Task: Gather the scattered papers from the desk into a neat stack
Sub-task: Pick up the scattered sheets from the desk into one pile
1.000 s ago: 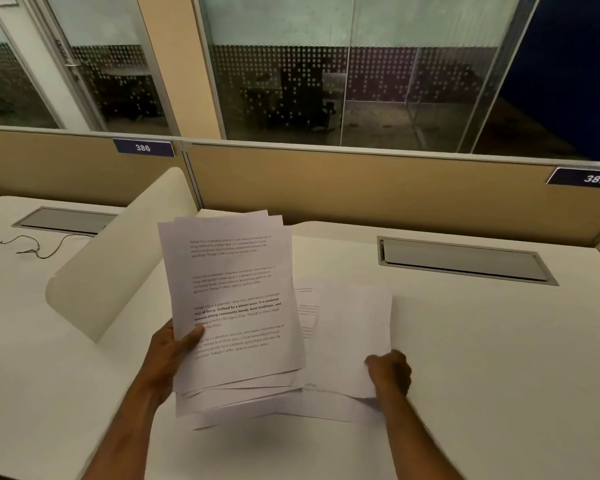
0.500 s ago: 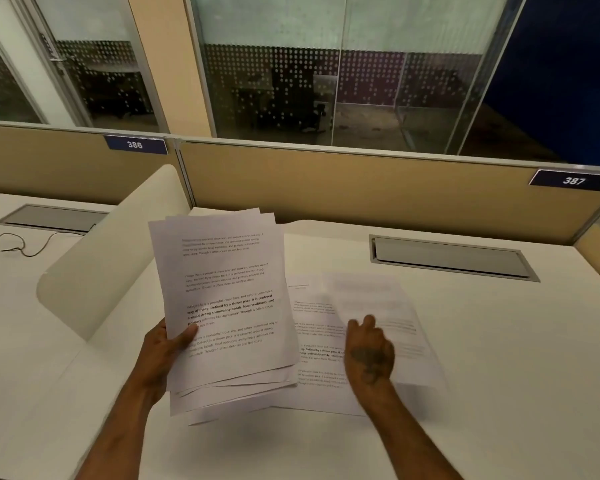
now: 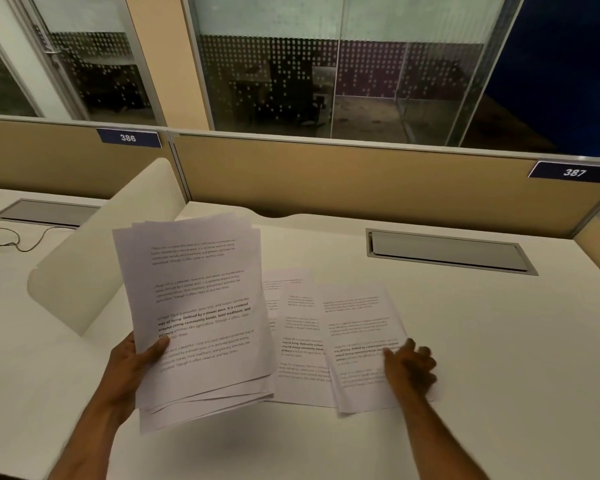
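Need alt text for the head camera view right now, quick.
The left hand holds up an uneven sheaf of printed papers while the right hand rests on overlapping sheets lying on the white desk.

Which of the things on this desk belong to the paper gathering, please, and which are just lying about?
Part of the job:
- sheaf of papers held in the left hand
- loose sheets lying on the desk, under the right hand

Just lying about:
- cable hatch
- white divider
- loose cable
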### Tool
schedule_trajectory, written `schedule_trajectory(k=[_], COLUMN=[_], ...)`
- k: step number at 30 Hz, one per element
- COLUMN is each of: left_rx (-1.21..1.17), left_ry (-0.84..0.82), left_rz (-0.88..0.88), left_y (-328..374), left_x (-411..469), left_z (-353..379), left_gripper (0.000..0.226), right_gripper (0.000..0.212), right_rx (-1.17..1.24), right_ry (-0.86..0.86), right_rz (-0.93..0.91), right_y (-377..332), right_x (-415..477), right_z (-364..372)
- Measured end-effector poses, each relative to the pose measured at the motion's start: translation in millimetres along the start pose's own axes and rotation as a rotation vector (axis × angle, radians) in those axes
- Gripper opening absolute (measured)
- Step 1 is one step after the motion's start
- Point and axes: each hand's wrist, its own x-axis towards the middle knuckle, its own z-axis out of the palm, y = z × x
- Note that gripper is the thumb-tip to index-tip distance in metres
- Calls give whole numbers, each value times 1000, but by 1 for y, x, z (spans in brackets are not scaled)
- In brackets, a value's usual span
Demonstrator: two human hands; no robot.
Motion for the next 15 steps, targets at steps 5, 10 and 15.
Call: schedule_trajectory(k=[5,10,15], left_rx=[13,18,-10], left_ry=[6,29,74], left_rz=[-11,-11,-2], left_y=[-5,-3,-1], left_x=[-4,-8,-17], left_z=[6,6,2], left_gripper=[23,22,24], right_gripper=[66,53,37], right_rx=[210,548,1056], right_ry=[-174,-314,-494], right_rz=[108,121,11], right_y=[9,11,2], right_x=[23,44,37], right_z=[-12,-29,-44])
